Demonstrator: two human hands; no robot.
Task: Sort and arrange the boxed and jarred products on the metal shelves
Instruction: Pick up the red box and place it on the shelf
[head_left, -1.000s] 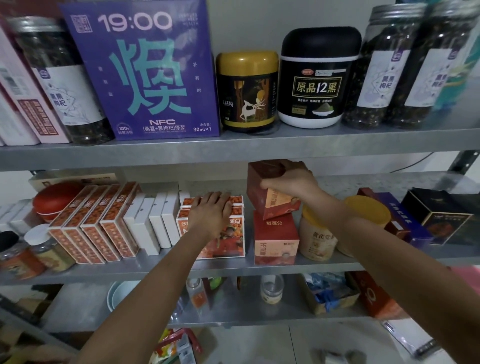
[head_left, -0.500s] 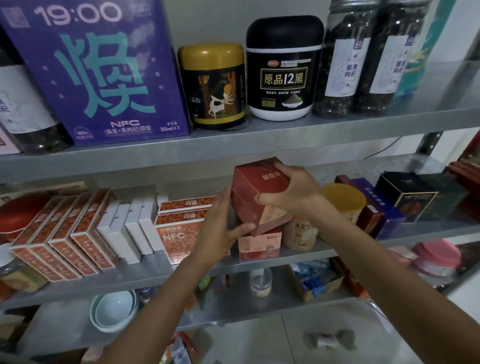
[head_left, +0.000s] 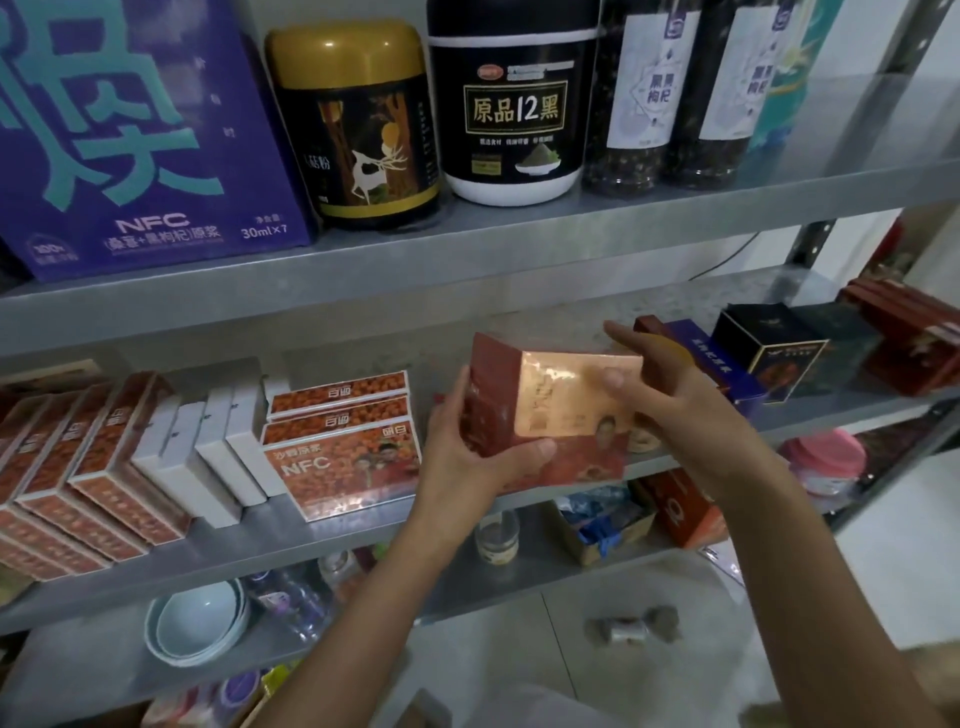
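Red box (head_left: 561, 405) is in the air in front of the middle shelf (head_left: 337, 535), just at 3 o'clock of the orange NFC boxes (head_left: 343, 457). Left hand (head_left: 467, 452) curls round its 9 o'clock end, thumb across the front. Right hand (head_left: 670, 400) pinches the 3 o'clock end, thumb in front, fingers behind.

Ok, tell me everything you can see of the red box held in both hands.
The red box is a carton, seemingly cardboard, with a dark red side and a glossy front that catches glare; a printed picture shows low on it. It looks closed and is held tilted in the air before the middle shelf. The left hand grips its lower left corner, the right hand its right edge.
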